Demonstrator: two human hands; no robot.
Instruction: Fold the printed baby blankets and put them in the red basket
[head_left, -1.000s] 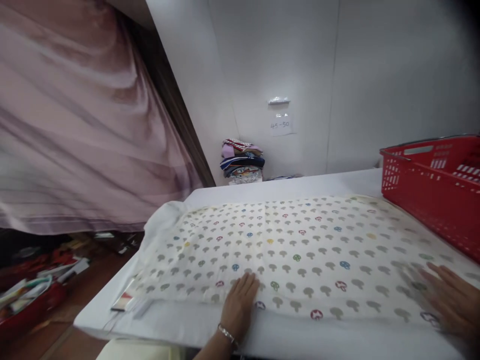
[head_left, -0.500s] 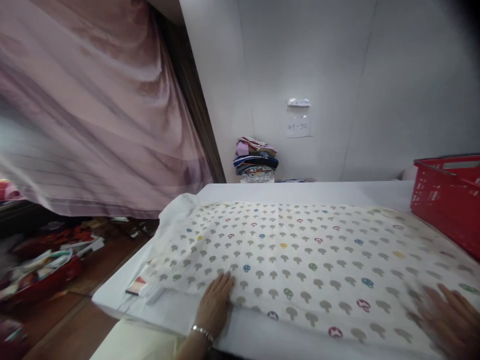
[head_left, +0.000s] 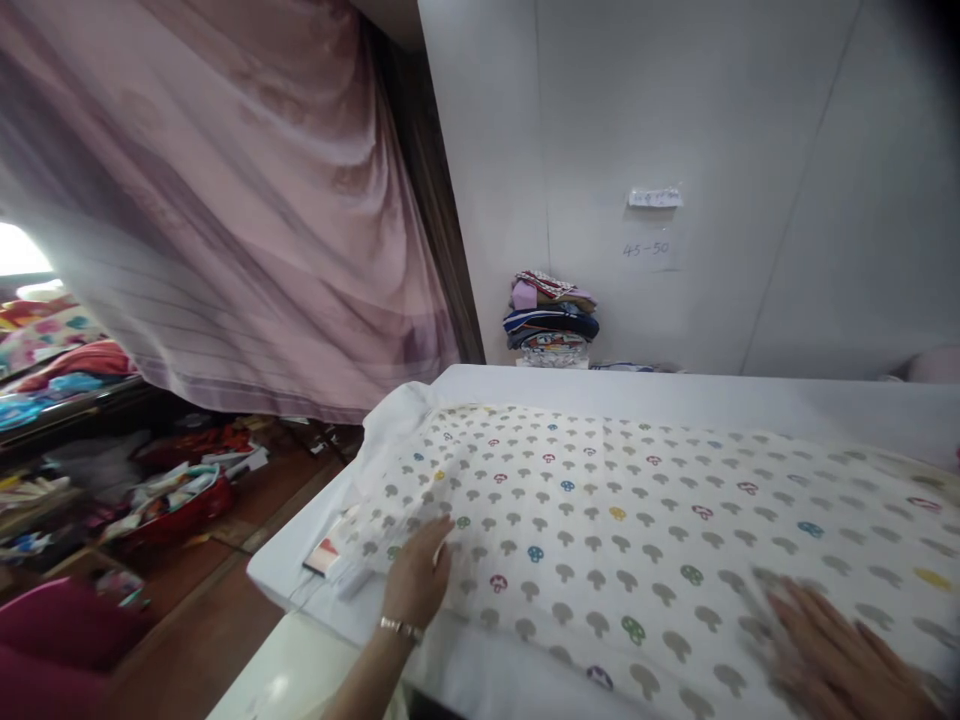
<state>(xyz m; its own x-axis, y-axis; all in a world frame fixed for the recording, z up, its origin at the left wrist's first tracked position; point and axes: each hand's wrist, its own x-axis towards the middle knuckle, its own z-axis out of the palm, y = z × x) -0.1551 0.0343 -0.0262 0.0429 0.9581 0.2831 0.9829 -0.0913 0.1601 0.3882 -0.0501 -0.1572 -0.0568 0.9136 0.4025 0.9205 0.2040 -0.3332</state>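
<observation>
We judge the step in hand to be flattening the cloth point(head_left: 574, 520), spread along the counter point(head_left: 697, 392). Our left hand point(head_left: 418, 575) is at its near edge; whether that grip pinches fabric, we cannot tell. Our right hand point(head_left: 832, 650), blurred, is spread open over the cloth, grasping nothing visible. The next move, we think, calls for light, level palms. The counter is white; beyond are a folded stack point(head_left: 551, 322), a pale wall point(head_left: 712, 120) and, leftward, a pink curtain point(head_left: 300, 200).
</observation>
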